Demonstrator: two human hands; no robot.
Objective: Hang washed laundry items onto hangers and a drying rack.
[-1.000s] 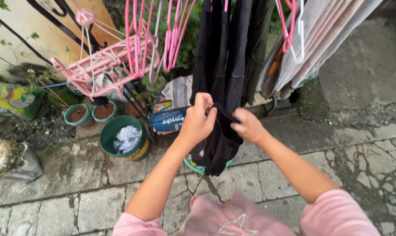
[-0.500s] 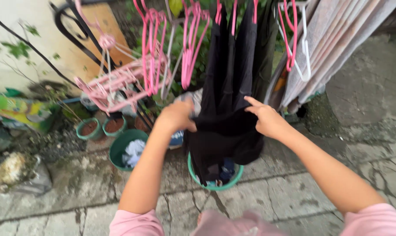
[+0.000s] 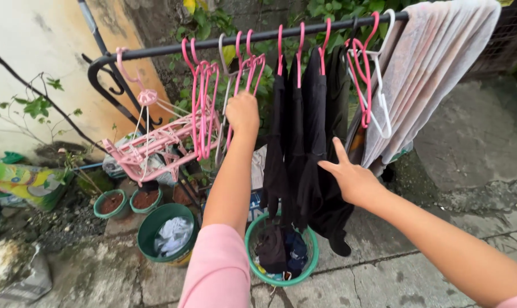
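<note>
Left hand (image 3: 242,112) was raised to the bunch of empty pink hangers (image 3: 244,68) on the dark rail (image 3: 173,49), fingers curled at their lower ends; whether it gripped one, cannot tell. Right hand (image 3: 350,179) was open, fingers spread, pressed against the black garment (image 3: 312,142) hanging just left of it. Green basin (image 3: 279,272) of clothes sat below.

Left hand (image 3: 242,112): raised far and high, arm stretched upward, fingers curled shut, back toward the camera. Right hand (image 3: 350,178): lower, to the right, forearm extended, fingers spread open.
</note>
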